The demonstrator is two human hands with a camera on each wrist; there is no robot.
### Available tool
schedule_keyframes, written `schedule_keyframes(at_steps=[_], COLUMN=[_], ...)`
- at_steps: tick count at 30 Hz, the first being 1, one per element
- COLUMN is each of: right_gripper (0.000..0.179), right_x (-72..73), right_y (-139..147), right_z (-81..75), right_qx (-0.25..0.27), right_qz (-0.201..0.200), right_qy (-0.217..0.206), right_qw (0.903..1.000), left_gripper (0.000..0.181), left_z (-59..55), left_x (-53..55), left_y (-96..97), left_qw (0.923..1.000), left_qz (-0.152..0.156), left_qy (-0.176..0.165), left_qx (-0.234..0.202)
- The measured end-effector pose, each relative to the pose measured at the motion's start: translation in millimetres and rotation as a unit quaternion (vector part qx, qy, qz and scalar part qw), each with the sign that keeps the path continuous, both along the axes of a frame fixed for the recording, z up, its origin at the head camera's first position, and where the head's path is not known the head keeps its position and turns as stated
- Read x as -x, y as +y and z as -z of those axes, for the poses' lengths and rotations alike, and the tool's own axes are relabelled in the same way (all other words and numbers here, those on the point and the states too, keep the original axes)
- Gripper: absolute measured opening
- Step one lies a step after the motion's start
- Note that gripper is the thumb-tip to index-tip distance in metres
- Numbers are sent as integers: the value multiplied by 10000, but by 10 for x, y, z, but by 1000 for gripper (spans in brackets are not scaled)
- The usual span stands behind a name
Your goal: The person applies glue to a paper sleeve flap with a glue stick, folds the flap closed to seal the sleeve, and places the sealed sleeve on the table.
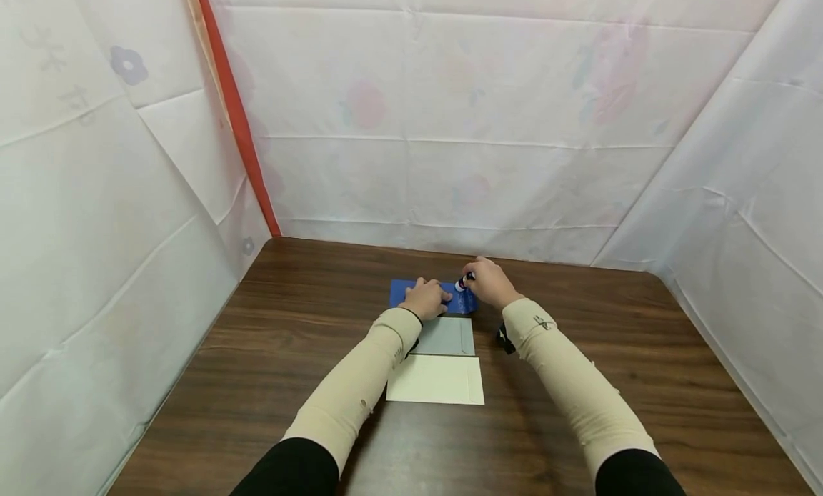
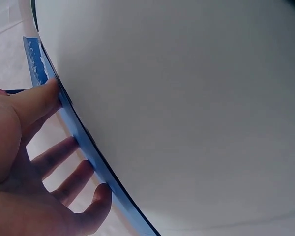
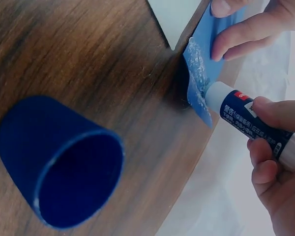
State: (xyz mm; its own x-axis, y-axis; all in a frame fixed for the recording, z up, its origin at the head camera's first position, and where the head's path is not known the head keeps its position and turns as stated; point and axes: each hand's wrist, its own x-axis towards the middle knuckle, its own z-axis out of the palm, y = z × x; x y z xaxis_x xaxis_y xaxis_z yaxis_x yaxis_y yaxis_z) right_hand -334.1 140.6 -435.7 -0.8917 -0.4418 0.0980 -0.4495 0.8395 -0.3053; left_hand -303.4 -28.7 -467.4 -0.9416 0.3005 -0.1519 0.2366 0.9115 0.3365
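A blue envelope (image 1: pixel 398 290) lies toward the far side of the table, its flap (image 3: pixel 200 105) smeared with white glue and curling up at the corner. My left hand (image 1: pixel 426 298) rests on it with fingers spread, fingertips along the blue strip (image 2: pixel 101 169) in the left wrist view. In my right hand (image 1: pixel 491 283) I hold a glue stick (image 3: pixel 246 117) between thumb and fingers, tilted, its white end against the flap. A grey envelope (image 1: pixel 450 335) lies just nearer to me, partly hidden by my left wrist.
A cream envelope (image 1: pixel 437 383) lies closest to me, below the grey one. In the right wrist view a dark blue hollow cap (image 3: pixel 49 152) is on the brown wooden table (image 1: pixel 283 339). White sheeting (image 1: pixel 437 181) stands around the table's back and sides.
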Motion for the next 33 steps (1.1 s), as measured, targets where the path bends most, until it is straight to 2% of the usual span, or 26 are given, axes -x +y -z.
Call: schedule_keyframes(at_steps=[7, 15, 22, 27, 29, 33], right_gripper=[17, 19, 16, 20, 20, 19], right_x=[-64, -192, -336, -368, -354, -287], right_y=[18, 10, 75, 126, 152, 220], right_z=[-35, -85, -113, -149, -177, -229], right_qx=[-233, -456, -458, -407, -279, -35], right_qz=[-372, -804, -982, -1211, -1152, -806], right_qy=[21, -56, -97, -317, -396, -258], right_qw=[9990, 9957, 9941, 9913, 9922, 9964], left_gripper=[35, 35, 36, 36, 36, 36], left_z=[-29, -102, -62, -49, -50, -59], left_x=[-18, -63, -64, -70, -74, -83], left_y=[20, -10, 18, 18, 9, -5], left_qw=[10000, 10000, 9999, 10000, 10000, 10000], left_qz=[-14, -82, -110, -67, -64, -45], left_qy=[-46, -40, -44, -28, 11, 40], left_qx=[49, -30, 19, 19, 3, -41])
